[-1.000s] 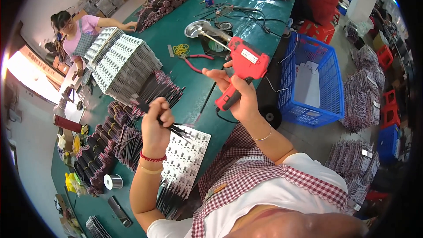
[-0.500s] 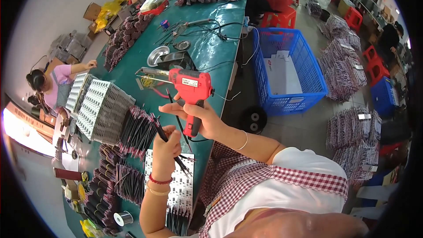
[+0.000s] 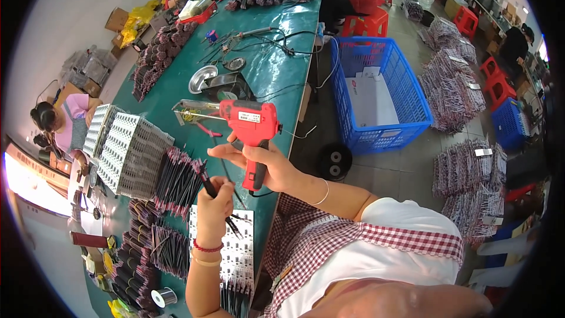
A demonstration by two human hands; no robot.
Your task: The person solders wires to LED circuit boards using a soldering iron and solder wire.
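My right hand [image 3: 271, 164] is closed round the handle of a red and black soldering gun [image 3: 252, 121], with a thumb and some fingers reaching out past the grip. The gun's metal tip points left over the green table. Just below and left, my left hand [image 3: 215, 203] is closed on a small bunch of black wires [image 3: 208, 184], whose stripped ends stick out at both sides. A single thin dark wire [image 3: 238, 194] shows between my hands. Under my left hand lies a white panel [image 3: 235, 247] with rows of small dark parts, and wires at its near end.
Bundles of black wires [image 3: 176, 179] and stacked white trays [image 3: 132, 153] stand at left. A solder spool [image 3: 164, 295] sits lower left. Beyond the gun are a metal bowl [image 3: 203, 79] and cords. A blue crate [image 3: 382, 135] stands on the floor at right. Co-workers sit around the table.
My right hand and the gun have come slightly down and left, and the thin wire shows less between my hands. The co-worker at left has drawn back an outstretched hand. The view has shifted slightly.
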